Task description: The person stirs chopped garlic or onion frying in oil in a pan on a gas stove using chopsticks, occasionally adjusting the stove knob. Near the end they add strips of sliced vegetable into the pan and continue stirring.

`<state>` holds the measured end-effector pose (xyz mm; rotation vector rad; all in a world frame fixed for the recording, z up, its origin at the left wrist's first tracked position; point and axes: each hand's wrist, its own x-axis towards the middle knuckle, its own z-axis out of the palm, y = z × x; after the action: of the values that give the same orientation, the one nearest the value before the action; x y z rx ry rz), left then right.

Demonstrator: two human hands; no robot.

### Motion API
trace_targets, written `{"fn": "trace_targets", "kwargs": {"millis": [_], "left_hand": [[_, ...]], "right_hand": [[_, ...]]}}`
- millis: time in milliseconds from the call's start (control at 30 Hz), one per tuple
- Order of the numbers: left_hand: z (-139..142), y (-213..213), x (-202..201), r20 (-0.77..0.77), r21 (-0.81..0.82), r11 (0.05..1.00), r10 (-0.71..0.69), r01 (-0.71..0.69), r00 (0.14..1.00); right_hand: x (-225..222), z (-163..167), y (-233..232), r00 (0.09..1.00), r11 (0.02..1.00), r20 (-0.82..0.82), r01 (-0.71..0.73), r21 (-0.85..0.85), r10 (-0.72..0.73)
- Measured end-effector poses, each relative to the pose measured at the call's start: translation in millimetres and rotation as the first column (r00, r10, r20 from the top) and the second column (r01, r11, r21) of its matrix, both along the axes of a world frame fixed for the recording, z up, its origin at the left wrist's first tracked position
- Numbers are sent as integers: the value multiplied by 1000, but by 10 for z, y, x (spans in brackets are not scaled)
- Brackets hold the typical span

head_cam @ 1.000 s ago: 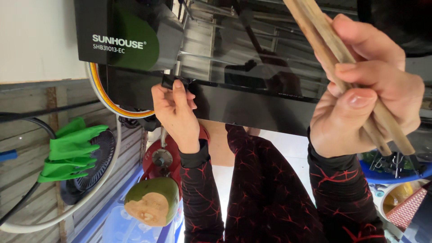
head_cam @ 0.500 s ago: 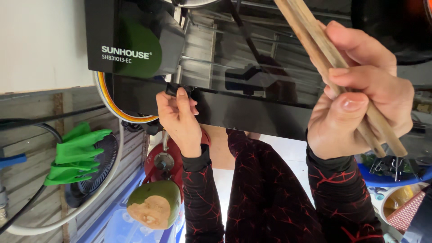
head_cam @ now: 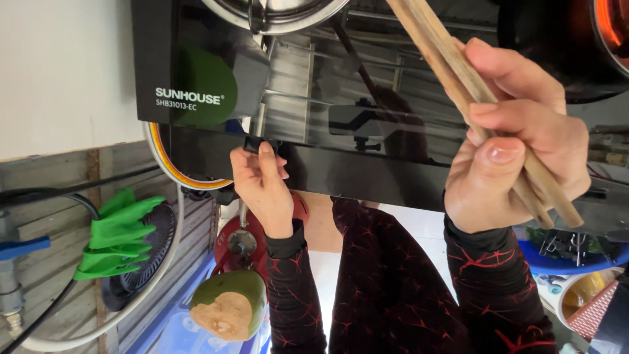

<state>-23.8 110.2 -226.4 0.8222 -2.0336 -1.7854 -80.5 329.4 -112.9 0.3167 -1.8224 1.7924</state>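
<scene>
Head view, the only one I have: I am looking down at a black glass-topped gas stove (head_cam: 367, 124) that fills the far half of the frame. My left hand (head_cam: 262, 187) reaches to the stove's front edge, and its fingertips pinch a small black control knob (head_cam: 255, 143) there, fingers narrow around it. My right hand (head_cam: 517, 137) is raised nearer the camera, on the right, fingers curled shut round a pair of long wooden chopsticks (head_cam: 458, 78) that slant from the top of the frame down past the palm, their lower ends sticking out below the fist. Both forearms wear black sleeves with thin red lines.

At the far edge, the rim of a metal pot (head_cam: 275, 12) sits on the stove, and a dark pan (head_cam: 570, 46) stands at the far right. Below the stove, near the left hand's wrist, stands a red gas regulator (head_cam: 242, 242). A trimmed green coconut (head_cam: 229, 305) lies just below it. A green glove (head_cam: 114, 233) hangs on the left by a pale hose (head_cam: 154, 288).
</scene>
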Motion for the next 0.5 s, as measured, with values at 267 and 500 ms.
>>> {"fn": "trace_targets", "kwargs": {"millis": [267,500], "left_hand": [[93,-35,-6,9,20,1000,2,-2,1000],[184,-91,58,26,-7,1000,-9,9,1000]], "right_hand": [[-49,144,-62,1000,1000,-23,-11,10,11],[-39,353,-156,999,998,-46,-20,67,23]]}}
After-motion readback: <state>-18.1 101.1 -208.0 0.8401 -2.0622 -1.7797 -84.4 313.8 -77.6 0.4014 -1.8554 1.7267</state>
